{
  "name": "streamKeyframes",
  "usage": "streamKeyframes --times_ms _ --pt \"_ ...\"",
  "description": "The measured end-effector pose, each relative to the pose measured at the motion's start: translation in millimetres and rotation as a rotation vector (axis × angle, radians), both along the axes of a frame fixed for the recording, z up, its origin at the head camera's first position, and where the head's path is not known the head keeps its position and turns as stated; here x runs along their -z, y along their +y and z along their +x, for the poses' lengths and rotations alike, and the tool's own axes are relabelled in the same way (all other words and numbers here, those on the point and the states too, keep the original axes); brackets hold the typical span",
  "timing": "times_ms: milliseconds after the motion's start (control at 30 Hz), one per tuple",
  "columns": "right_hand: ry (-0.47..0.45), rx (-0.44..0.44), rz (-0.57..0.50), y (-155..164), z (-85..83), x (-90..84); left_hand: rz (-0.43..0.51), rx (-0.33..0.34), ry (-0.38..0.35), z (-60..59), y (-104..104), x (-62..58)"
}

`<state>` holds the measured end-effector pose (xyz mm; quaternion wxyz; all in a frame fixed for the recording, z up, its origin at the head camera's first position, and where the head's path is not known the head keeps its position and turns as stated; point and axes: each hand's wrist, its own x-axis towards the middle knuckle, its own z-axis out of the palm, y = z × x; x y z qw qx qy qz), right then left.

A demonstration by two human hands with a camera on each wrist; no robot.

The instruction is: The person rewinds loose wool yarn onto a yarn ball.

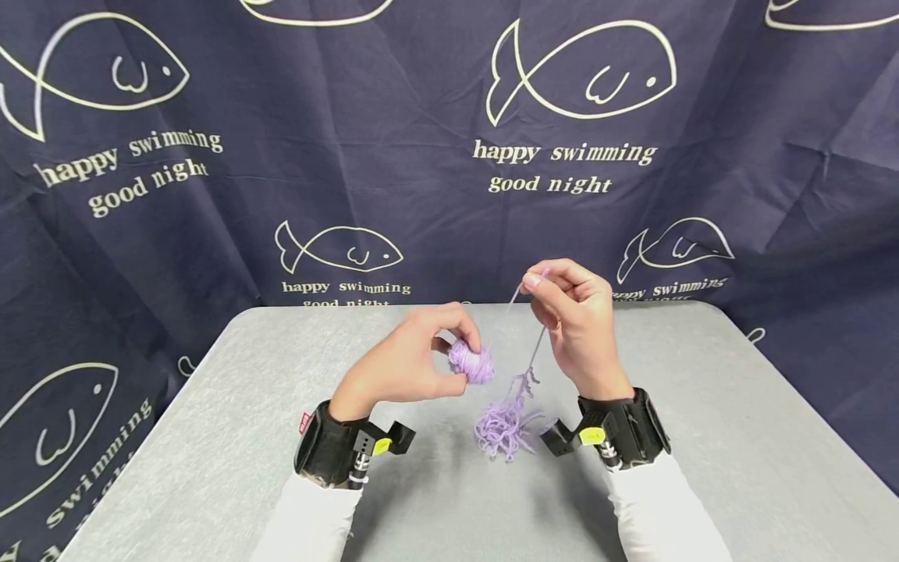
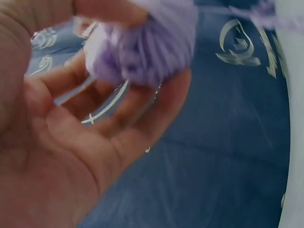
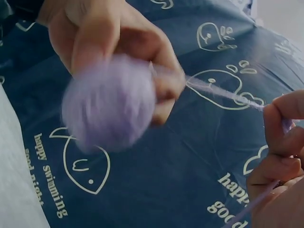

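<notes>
Near the centre of the head view, the left hand [image 1: 407, 363] grips a small lilac yarn ball [image 1: 472, 362] between thumb and curled fingers, held above the grey table [image 1: 702, 437]. In the left wrist view the ball [image 2: 142, 47] fills the upper middle of the frame, blurred, its top cut off by the edge; the fingers [image 2: 156, 109] cup it from below. The right wrist view shows the same ball [image 3: 109, 102] at centre left, again smeared by motion, so its winding is hard to make out.

Just right of centre in the head view, the right hand [image 1: 572, 320] pinches a yarn strand [image 1: 537, 351] between thumb and forefinger, the other fingers curled. The strand runs down from that hand to a loose yarn tangle [image 1: 502, 425] lying on the table at lower centre (its kinked loops overlap, so no single course can be followed). In the right wrist view the strand [image 3: 223, 92] stretches taut from the ball to the fingertips [image 3: 280, 118] at the right edge, where the hand is mostly cut off.

Behind the table hangs a navy fish-print cloth [image 1: 351, 117].
</notes>
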<state>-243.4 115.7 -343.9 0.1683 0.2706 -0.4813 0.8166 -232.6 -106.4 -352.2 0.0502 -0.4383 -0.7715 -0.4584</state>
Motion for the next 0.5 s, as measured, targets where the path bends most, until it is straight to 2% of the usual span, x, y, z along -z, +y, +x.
streamKeyframes --times_ms 133,233,367,500 --pt "-0.057 -0.027 -0.04 3.7 -3.4 1.0 0.138 0.232 -0.136 4.7 -3.1 -5.8" --pt "-0.069 -0.024 -0.026 4.1 -5.4 2.2 0.255 0.356 -0.179 7.5 -5.3 -10.0" --pt "-0.056 0.034 0.074 2.5 -6.8 4.7 0.428 0.43 -0.177 9.9 -5.4 -14.3" --pt "-0.013 0.123 0.285 0.3 -7.0 8.0 0.627 0.425 -0.149 9.1 -2.1 -15.3"
